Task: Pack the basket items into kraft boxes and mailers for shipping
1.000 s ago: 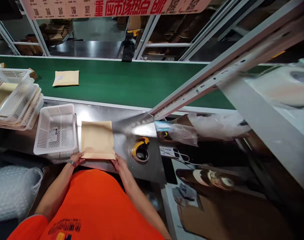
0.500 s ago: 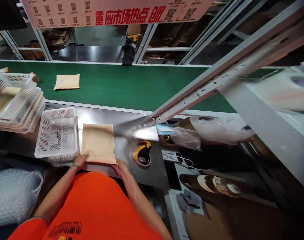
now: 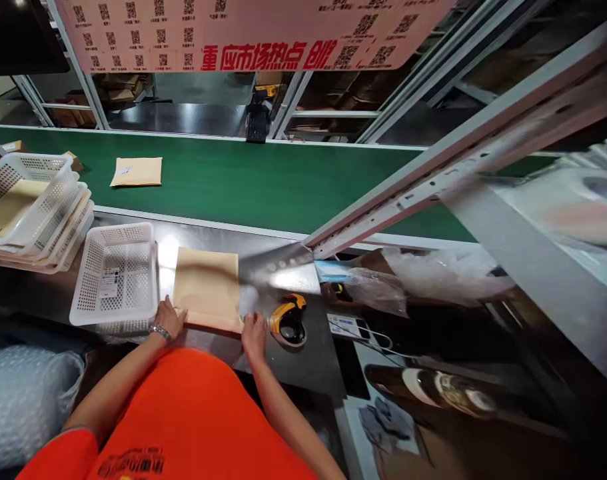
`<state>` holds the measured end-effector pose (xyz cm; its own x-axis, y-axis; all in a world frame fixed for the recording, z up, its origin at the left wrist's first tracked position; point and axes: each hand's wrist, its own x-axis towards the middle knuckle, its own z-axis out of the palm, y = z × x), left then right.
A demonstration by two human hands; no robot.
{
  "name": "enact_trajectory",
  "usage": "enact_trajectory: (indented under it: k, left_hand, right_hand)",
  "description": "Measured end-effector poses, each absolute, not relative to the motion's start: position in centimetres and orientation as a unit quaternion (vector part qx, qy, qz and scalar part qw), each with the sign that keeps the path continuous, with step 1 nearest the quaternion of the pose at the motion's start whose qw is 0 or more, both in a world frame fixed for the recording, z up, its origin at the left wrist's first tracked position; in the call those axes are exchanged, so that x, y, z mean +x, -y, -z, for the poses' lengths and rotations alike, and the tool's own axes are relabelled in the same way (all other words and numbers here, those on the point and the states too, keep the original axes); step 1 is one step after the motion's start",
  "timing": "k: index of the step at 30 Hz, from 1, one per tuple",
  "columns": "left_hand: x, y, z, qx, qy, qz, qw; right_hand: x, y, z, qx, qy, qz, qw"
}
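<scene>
A kraft padded envelope lies flat on the metal worktop in front of me. At its near left corner my left hand, with a metal-banded watch on the wrist, grips the folded edge. My right hand pinches the near right corner between closed fingers. Just right of that hand sits a yellow and black tape dispenser, not touched. A white perforated basket with a printed label in it stands left of the envelope.
Stacked white baskets, the top one holding another envelope, stand at the left. Beyond the worktop runs a green conveyor belt carrying an envelope. A slanted metal post rises at the right. Bubble wrap fills the lower left.
The envelope and both hands have shifted slightly right, with the right hand closer to the tape dispenser. My view has tilted up a little.
</scene>
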<state>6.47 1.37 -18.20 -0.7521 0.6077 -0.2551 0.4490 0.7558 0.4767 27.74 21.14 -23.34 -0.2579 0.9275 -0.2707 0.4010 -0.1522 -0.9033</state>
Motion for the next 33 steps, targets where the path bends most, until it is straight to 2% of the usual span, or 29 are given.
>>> enact_trajectory:
  k: [4, 7, 11, 15, 18, 21, 24, 28, 33]
  left_hand:
    - [7.0, -2.4, 20.1, 0.514, -0.834, -0.167, 0.111]
    - [6.1, -4.4, 22.1, 0.589, -0.789, -0.115, 0.130]
    - [4.6, -6.1, 23.7, 0.574, -0.795, -0.065, 0.185]
    - [4.8, -6.8, 22.3, 0.553, -0.792, -0.061, 0.252]
    - [4.5, -7.1, 19.7, 0.567, -0.766, -0.107, 0.283]
    - [1.7, -5.9, 16.3, 0.563, -0.754, -0.219, 0.258]
    - [-4.1, -2.3, 13.2, 0.449, -0.828, -0.283, 0.179]
    - [-12.7, 4.3, 11.4, 0.272, -0.924, -0.228, 0.140]
    - [-15.7, 9.3, 12.8, 0.194, -0.954, -0.132, 0.185]
  right_hand:
    - [25.2, -18.9, 23.3, -0.398, 0.819, -0.335, 0.242]
    - [22.8, -17.9, 24.0, -0.312, 0.905, -0.226, 0.180]
    - [21.8, -18.4, 25.5, -0.300, 0.930, -0.165, 0.133]
    - [22.0, -19.7, 26.3, -0.286, 0.922, -0.206, 0.159]
    - [22.3, -20.6, 26.0, -0.270, 0.905, -0.274, 0.181]
    - [23.7, -20.7, 25.6, -0.290, 0.881, -0.313, 0.206]
    - [26.4, -19.7, 25.5, -0.355, 0.847, -0.312, 0.242]
    - [30.0, -17.2, 26.0, -0.473, 0.780, -0.306, 0.272]
    - [30.7, -14.1, 25.7, -0.559, 0.705, -0.312, 0.306]
